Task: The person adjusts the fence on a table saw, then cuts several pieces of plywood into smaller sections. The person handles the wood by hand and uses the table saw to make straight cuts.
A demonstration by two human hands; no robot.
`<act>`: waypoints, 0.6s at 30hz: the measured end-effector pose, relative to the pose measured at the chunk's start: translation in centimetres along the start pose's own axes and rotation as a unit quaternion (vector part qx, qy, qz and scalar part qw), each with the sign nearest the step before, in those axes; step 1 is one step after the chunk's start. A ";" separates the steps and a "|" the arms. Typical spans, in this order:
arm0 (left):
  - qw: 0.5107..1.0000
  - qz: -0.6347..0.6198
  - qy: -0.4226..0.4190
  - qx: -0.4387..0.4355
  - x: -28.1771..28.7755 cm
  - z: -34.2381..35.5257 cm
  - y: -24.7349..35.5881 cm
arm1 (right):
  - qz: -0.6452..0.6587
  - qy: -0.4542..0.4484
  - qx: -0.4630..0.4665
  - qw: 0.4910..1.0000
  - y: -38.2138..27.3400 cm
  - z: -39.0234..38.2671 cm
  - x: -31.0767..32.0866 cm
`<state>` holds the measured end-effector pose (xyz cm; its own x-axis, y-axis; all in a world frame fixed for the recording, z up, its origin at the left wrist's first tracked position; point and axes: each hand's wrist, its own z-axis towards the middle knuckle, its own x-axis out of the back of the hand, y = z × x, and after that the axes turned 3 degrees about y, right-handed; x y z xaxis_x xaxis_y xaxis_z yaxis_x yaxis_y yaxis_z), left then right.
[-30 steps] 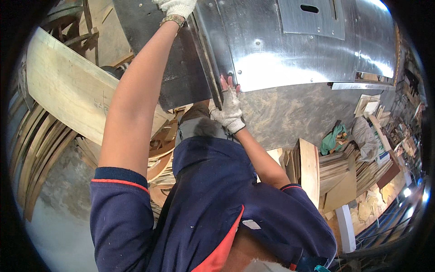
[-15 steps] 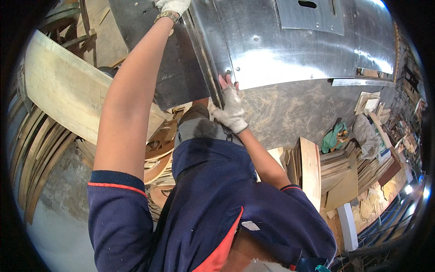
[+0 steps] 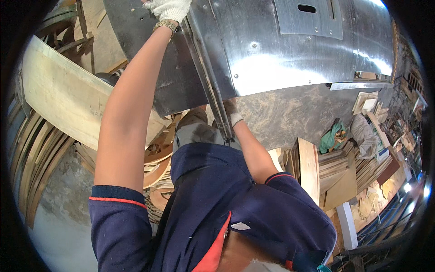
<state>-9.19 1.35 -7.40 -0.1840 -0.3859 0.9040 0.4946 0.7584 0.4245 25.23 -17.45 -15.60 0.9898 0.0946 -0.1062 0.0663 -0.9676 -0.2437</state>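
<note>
My left hand [image 3: 168,10] in a white knit glove, a watch at its wrist, is at the top, fingers curled over the dark metal panel [image 3: 145,41] beside a long narrow metal rail [image 3: 206,72]; what they grip is unclear. The rail runs down past the panel's lower edge towards my waist. Beside it lies a broad curved shiny metal sheet [image 3: 294,59] with bolts and a slotted plate [image 3: 310,20]. My right hand [image 3: 235,118] is mostly hidden behind the rail and the metal; only part of the glove near the wrist shows.
A curved plywood panel [image 3: 59,86] and stacked curved wooden strips [image 3: 34,149] are on the left. On the right lie wooden board stacks [image 3: 340,167], a green cloth [image 3: 331,136], a grey sack [image 3: 362,136] and scrap wood. Concrete floor [image 3: 276,113] shows below the metal sheet.
The rail has moved down towards my body, reaching below the panel's edge. My right hand has gone from the sheet's edge to behind the rail and is now mostly hidden.
</note>
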 end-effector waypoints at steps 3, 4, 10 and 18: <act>1.000 0.004 0.029 -0.005 -0.6 0.1 0.0 | 0.029 -0.028 0.023 0.999 -2.9 0.4 -2.6; 0.999 -0.001 0.034 -0.003 -0.9 0.1 -0.1 | 0.032 -0.035 0.028 0.998 -3.8 0.4 -3.2; 0.999 0.000 -0.002 0.052 -1.1 0.2 -0.1 | 0.018 -0.042 0.044 0.998 -6.3 0.0 -5.5; 0.998 -0.013 -0.026 0.049 -0.8 1.5 0.3 | -0.030 -0.045 0.067 0.996 -7.1 -1.0 -5.6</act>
<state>-10.17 2.67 -7.94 -0.2416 -0.3803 0.8928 0.4048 0.7966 0.4489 19.33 -11.37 -12.35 0.9687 0.1783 -0.1727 0.1018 -0.9198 -0.3790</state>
